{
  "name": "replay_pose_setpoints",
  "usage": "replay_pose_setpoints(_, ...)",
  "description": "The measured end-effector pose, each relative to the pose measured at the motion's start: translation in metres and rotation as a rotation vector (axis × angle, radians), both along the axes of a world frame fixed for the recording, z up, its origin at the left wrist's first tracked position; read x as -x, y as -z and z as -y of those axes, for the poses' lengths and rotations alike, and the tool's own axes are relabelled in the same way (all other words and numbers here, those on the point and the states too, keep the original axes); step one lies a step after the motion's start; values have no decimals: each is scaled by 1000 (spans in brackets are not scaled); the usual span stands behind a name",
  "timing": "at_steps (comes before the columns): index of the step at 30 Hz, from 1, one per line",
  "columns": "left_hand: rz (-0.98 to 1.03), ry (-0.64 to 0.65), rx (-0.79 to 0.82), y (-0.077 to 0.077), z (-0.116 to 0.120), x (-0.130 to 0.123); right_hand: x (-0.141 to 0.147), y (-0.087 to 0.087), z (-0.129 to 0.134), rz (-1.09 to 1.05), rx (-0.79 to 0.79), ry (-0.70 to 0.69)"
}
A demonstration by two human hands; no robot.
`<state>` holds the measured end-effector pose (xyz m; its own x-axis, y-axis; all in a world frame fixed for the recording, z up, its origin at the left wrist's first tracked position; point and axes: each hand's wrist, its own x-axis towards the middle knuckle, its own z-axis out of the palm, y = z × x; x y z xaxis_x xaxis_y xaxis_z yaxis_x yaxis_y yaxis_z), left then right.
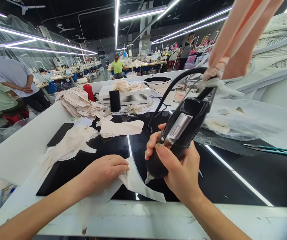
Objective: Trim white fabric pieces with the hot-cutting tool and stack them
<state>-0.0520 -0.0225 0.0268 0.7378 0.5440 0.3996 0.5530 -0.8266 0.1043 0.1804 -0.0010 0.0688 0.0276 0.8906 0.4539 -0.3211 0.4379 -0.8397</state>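
My right hand [180, 163] is wrapped round a black corded power tool [180, 128] with a silver lever on its body. The tool's pointed metal tip slants down close to the curved edge of a cream fabric piece [139, 180]; whether it touches is hard to tell. Fingers together, my left hand [105, 173] grips the left part of that fabric on the glossy black work surface [223, 186]. Knotted pink fabric strips [235, 43] run up from the tool's top end, beside its black cable [168, 80].
Cut cream pieces [120, 128] and a fabric pile [69, 143] lie beyond my left hand. Behind them stand a phone [115, 101] and a white vented box [130, 95]. Teal-handled scissors [275, 150] lie right. A person [10, 73] stands at far left.
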Motion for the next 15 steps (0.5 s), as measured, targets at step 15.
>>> replay_pose_setpoints(15,-39,-27,134,19,-28,-14,-21,9,21,-16,-32,2)
